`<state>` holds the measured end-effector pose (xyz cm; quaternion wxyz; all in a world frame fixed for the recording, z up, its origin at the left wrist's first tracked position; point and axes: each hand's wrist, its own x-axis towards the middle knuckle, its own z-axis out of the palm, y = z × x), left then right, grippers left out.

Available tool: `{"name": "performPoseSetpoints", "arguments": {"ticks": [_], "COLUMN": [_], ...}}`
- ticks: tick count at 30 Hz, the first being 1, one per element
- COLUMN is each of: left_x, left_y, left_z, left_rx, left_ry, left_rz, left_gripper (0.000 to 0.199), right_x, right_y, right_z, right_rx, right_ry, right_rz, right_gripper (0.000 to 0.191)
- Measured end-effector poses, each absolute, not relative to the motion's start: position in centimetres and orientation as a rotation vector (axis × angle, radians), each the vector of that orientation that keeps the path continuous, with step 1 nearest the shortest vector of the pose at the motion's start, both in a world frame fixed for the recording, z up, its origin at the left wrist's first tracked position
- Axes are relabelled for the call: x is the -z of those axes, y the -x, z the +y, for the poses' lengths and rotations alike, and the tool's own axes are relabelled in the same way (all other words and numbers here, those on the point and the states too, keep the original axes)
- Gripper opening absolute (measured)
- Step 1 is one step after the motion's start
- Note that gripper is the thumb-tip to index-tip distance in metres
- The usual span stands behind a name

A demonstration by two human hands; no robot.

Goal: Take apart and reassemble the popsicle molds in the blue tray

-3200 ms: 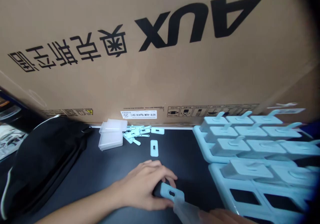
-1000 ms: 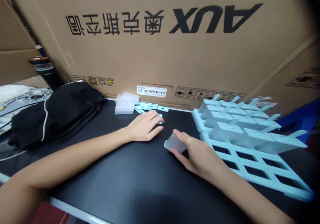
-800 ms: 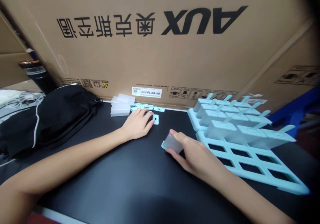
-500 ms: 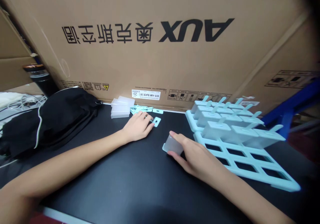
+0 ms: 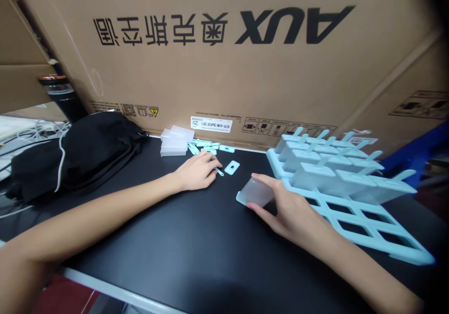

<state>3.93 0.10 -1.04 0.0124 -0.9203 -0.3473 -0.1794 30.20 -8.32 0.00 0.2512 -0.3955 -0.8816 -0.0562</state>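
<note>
My left hand [image 5: 199, 170] rests on the table with fingers curled over a light-blue popsicle stick [image 5: 220, 172], whose end pokes out past the fingertips. Just right of it lies a light-blue rectangular lid [image 5: 232, 167] with a slot. Behind the hand is a pile of more light-blue sticks and lids [image 5: 210, 144]. Frosted clear popsicle mould cups [image 5: 174, 145] lie left of the pile. My right hand [image 5: 280, 201] grips one popsicle mould [image 5: 255, 192] between thumb and fingers, its light-blue lid end facing down toward the table.
To the right stands a light-blue mould rack [image 5: 396, 253], its back slots filled with several moulds with sticks up. A black bag [image 5: 80, 159] and a dark bottle [image 5: 63, 98] are at the left. A large cardboard box [image 5: 210, 80] walls off the back of the black table [image 5: 168, 248].
The view has shifted slightly. The popsicle stick now shows at my left fingertips, drawn apart from the loose lid. My right hand still holds the popsicle mould.
</note>
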Motion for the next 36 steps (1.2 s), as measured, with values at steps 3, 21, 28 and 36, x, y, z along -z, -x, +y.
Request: {"name": "performPoseSetpoints", "arguments": {"ticks": [3, 21, 28, 36], "left_x": [0.7, 0.1, 0.5, 0.9], "left_y": [-3.5, -7.0, -7.3, -7.4], "left_z": [-0.5, -6.0, -5.5, -5.0], "left_rx": [0.550, 2.121, 2.690, 2.671], "left_ry": [2.932, 3.513, 3.393, 3.303], "left_rz": [-0.962, -1.213, -1.351, -1.382], "left_gripper": [0.026, 0.016, 0.022, 0.031], "right_x": [0.1, -1.4, -1.0, -1.1], "right_y": [-30.2, -28.8, -29.5, -28.7], "right_z": [-8.3, -8.9, -8.5, -9.1], "right_rx": [0.168, -0.609, -0.677, -0.749], "right_ry": [1.098, 1.066, 1.067, 1.120], "right_rz": [-2.344, -1.809, -1.800, -1.953], "right_gripper": [0.051, 0.032, 0.025, 0.036]}}
